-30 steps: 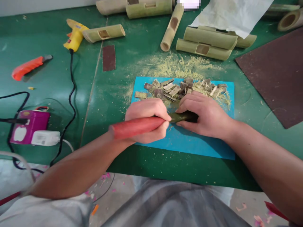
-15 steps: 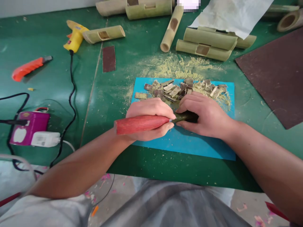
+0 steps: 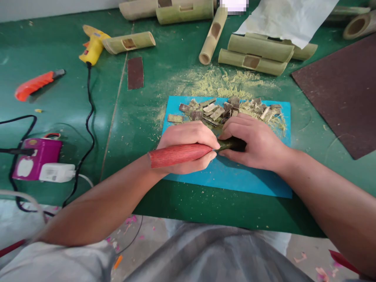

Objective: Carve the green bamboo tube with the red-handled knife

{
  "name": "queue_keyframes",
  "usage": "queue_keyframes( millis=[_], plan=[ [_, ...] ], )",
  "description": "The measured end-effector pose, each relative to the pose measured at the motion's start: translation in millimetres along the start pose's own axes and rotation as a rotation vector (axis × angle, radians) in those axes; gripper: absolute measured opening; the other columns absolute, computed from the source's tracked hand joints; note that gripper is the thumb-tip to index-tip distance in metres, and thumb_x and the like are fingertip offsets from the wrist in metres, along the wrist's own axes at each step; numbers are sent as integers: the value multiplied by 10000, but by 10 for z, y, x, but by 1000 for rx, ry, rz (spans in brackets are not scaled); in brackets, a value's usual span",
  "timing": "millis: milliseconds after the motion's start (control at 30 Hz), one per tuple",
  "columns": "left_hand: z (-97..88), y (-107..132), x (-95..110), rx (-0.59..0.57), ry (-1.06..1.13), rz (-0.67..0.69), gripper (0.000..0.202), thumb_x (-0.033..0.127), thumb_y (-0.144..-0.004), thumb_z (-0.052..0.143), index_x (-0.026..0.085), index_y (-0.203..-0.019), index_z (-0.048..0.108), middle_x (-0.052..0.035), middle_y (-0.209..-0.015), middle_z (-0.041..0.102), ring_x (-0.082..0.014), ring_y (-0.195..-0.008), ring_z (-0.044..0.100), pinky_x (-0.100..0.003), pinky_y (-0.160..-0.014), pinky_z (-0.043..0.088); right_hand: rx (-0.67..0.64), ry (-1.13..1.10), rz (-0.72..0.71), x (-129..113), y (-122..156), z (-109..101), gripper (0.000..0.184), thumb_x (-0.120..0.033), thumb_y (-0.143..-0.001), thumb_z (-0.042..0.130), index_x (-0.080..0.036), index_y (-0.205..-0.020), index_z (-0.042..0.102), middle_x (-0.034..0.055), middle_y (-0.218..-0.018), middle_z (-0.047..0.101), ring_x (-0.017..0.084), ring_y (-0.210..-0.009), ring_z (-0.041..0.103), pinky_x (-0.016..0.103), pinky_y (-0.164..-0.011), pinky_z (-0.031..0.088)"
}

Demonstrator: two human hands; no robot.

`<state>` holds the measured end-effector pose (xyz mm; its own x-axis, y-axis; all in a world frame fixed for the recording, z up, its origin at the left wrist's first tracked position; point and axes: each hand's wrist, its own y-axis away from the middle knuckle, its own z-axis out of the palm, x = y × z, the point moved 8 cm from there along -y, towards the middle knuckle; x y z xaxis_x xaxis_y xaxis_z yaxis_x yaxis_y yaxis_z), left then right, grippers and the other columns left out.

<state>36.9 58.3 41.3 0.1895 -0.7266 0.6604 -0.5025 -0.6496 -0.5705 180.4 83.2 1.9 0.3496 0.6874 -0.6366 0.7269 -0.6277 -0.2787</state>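
Observation:
My left hand [image 3: 188, 139] is closed round a carving tool with a red wooden handle [image 3: 179, 155]. Only a sliver of its metal shows by the fingertips, so the blade's shape is hidden. Gripped by my right hand [image 3: 252, 143] is a dark green piece [image 3: 227, 144], probably bamboo, mostly covered by the fingers. The tool's tip meets this piece between the two hands. Both hands are over a blue board [image 3: 249, 182]. Just beyond them lies a heap of small bamboo chips [image 3: 217, 113] with pale shavings [image 3: 273, 117].
Cut bamboo tubes [image 3: 255, 64] lie at the back, some under white paper [image 3: 288, 19]. On the left are a yellow glue gun [image 3: 94, 45], an orange utility knife [image 3: 37, 84] and a purple power strip [image 3: 38, 154] with cords. A brown sheet [image 3: 346, 90] lies at right.
The red handle's rear end has shifted slightly right and its tilt has changed a little, with my left hand turning along. My right hand keeps its place on the green piece.

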Motion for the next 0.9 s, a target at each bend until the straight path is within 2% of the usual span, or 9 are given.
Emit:
queue_keyframes(
  millis=[167, 467, 600, 700, 767, 900],
  plan=[
    [13, 4, 43, 16, -44, -19, 123, 125, -881, 692, 247, -894, 689, -5, -808, 786, -162, -710, 746, -299, -671, 609, -21, 1, -6, -1, 1, 8, 83, -271, -916, 704, -229, -943, 637, 82, -978, 726, 260, -935, 650, 397, -784, 457],
    [14, 21, 60, -2, -81, 17, 153, 99, -840, 681, 243, -891, 673, -3, -762, 771, -165, -670, 733, -294, -626, 595, -16, 6, -25, -21, 5, 14, 88, -262, -908, 703, -216, -938, 635, 91, -969, 718, 265, -910, 631, 408, -795, 465],
    [-116, 38, 29, 96, 9, -1, 170, 70, -823, 668, 229, -776, 633, 28, -646, 698, -121, -540, 655, -254, -545, 551, -17, 5, -15, -6, 0, 21, 125, -303, -919, 712, -211, -946, 632, 95, -970, 718, 270, -921, 631, 416, -814, 473],
    [-113, 27, 4, 60, -10, -57, 150, 83, -861, 702, 234, -870, 701, -1, -791, 788, -142, -681, 758, -250, -632, 621, -13, -3, -11, -5, -1, 23, 129, -306, -917, 714, -210, -945, 631, 96, -974, 723, 270, -926, 644, 417, -821, 476],
    [-117, 13, 19, 60, -1, -46, 137, 106, -877, 738, 231, -931, 729, -25, -872, 817, -157, -764, 793, -258, -704, 655, -8, 2, -5, -9, 0, 21, 125, -308, -920, 710, -213, -941, 632, 92, -969, 728, 268, -920, 649, 415, -818, 475],
    [-91, 9, 8, 18, 15, -31, 47, 221, -928, 767, 238, -965, 745, -46, -879, 822, -178, -791, 797, -285, -745, 675, -17, 11, 12, -13, 4, 22, 123, -319, -922, 706, -221, -944, 634, 90, -981, 737, 266, -923, 641, 407, -800, 469]
  ],
)
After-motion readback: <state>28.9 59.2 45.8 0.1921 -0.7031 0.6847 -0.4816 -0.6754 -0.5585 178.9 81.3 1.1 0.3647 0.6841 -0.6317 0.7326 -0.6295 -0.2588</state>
